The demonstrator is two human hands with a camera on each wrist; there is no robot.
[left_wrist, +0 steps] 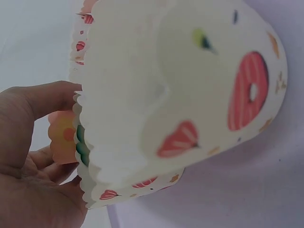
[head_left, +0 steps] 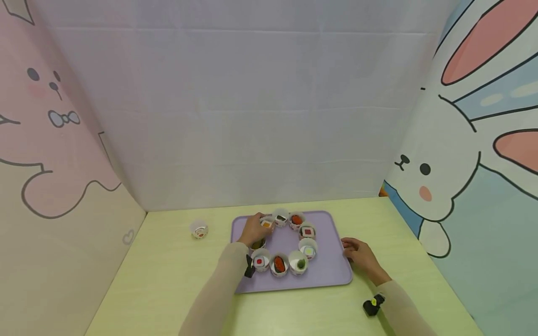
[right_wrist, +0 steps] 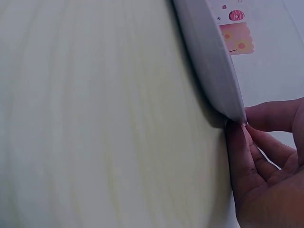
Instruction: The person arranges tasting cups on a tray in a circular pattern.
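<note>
A lilac tray (head_left: 329, 270) bears several small paper cups in a ring, each with a toy-sushi-like piece inside. At the ring's back left, my left hand (head_left: 253, 230) grips a paper cup (head_left: 269, 218) holding an orange-topped piece. In the left wrist view, a nearer white cup (left_wrist: 128, 95) with pink prints hides part of the left hand (left_wrist: 42, 152), so its fingertips are partly covered. My right hand (head_left: 362, 255) is at the tray's right edge. The right wrist view shows its thumb and fingers (right_wrist: 240, 147) pinching the tray's rim (right_wrist: 221, 71).
Apart from the tray, a lone paper cup (head_left: 199, 229) stands on the pale yellow table (head_left: 159, 275) to the left. A white cloth backdrop (head_left: 252, 116) rises behind the table, with rabbit-printed panels (head_left: 449, 186) at the sides.
</note>
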